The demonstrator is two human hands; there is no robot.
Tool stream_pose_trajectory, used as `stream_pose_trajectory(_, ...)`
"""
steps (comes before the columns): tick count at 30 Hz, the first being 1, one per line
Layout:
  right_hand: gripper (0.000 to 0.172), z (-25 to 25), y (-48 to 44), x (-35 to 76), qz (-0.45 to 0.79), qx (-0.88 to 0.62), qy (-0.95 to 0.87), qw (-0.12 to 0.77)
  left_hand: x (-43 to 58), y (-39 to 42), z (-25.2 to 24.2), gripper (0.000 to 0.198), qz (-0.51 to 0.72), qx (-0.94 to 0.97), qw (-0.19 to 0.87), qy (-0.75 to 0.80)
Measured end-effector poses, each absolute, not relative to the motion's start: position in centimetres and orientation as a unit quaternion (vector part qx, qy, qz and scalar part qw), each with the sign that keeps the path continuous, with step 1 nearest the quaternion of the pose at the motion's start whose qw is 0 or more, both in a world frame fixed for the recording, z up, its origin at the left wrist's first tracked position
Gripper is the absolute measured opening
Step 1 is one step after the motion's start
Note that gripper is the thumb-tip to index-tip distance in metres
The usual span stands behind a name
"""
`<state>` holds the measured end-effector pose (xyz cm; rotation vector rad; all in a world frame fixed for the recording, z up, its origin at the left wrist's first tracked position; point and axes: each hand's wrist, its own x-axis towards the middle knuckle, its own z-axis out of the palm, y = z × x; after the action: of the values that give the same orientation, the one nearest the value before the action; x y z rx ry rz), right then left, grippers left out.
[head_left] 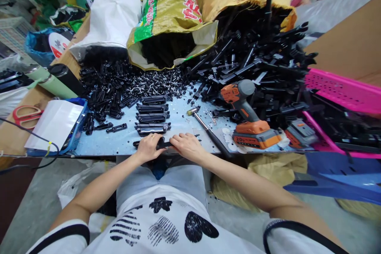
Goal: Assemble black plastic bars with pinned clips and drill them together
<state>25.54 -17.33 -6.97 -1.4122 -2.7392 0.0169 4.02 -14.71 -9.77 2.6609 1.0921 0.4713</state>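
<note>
Both of my hands rest at the near edge of a pale blue work table (pixel 125 143). My left hand (pixel 150 147) and my right hand (pixel 187 145) are closed on the same long black plastic part (pixel 164 144), which lies flat between them. Just beyond it, several similar black parts (pixel 152 117) lie stacked in a row. A metal-headed hammer (pixel 205 125) lies to the right of my right hand.
An orange and grey cordless drill (pixel 248 115) stands at the right. Heaps of black plastic parts (pixel 256 59) and small screws (pixel 149 85) spill from sacks (pixel 166 16) at the back. A pink crate (pixel 342 91) is at far right, red scissors (pixel 25 114) and a white sheet (pixel 55 123) at left.
</note>
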Motion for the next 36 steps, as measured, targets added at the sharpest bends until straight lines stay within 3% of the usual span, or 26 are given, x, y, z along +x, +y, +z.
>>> stream_pose_trajectory(4, 0.031, -10.1, -17.4, 28.3, 0.024, -0.453, -0.886, 0.098, 6.7, -12.6, -7.7, 0.057, 0.145, 0.930, 0.076, 0.329)
stream_pose_trajectory(8, 0.033, -11.4, -18.8, 29.7, 0.055, -0.493, -0.855, 0.148, 10.7, -2.4, -5.1, 0.035, 0.169, 0.869, 0.068, 0.460)
stream_pose_trajectory(11, 0.034, -10.7, -18.5, 29.9, 0.068, -0.512, -0.841, 0.161, 13.1, 5.7, -4.9, 0.033, 0.142, 0.806, 0.084, 0.568)
stream_pose_trajectory(16, 0.030, -8.9, -10.3, 31.7, 0.025, -0.584, -0.798, 0.147, 15.0, 10.4, -6.6, 0.023, 0.128, 0.775, 0.099, 0.611)
stream_pose_trajectory(20, 0.028, -9.1, -0.5, 33.5, -0.008, -0.681, -0.728, 0.081, 14.1, 9.4, -6.3, 0.023, 0.165, 0.775, 0.078, 0.605)
stream_pose_trajectory(25, 0.022, -10.1, 5.9, 33.5, 0.011, -0.690, -0.722, 0.048, 8.7, 3.7, -4.6, 0.019, 0.294, 0.805, 0.083, 0.509)
stream_pose_trajectory(29, 0.018, -10.1, 5.8, 33.8, 0.035, -0.674, -0.735, 0.068, 3.0, -4.9, -4.9, 0.017, 0.311, 0.835, 0.140, 0.431)
stream_pose_trajectory(32, 0.026, -9.5, 4.0, 33.6, 0.056, -0.653, -0.749, 0.099, 0.2, -10.5, -6.1, 0.017, 0.298, 0.830, 0.167, 0.440)
stream_pose_trajectory(36, 0.026, -8.3, -1.1, 31.6, 0.093, -0.619, -0.762, 0.169, -1.0, -13.7, -8.0, 0.018, 0.267, 0.833, 0.138, 0.465)
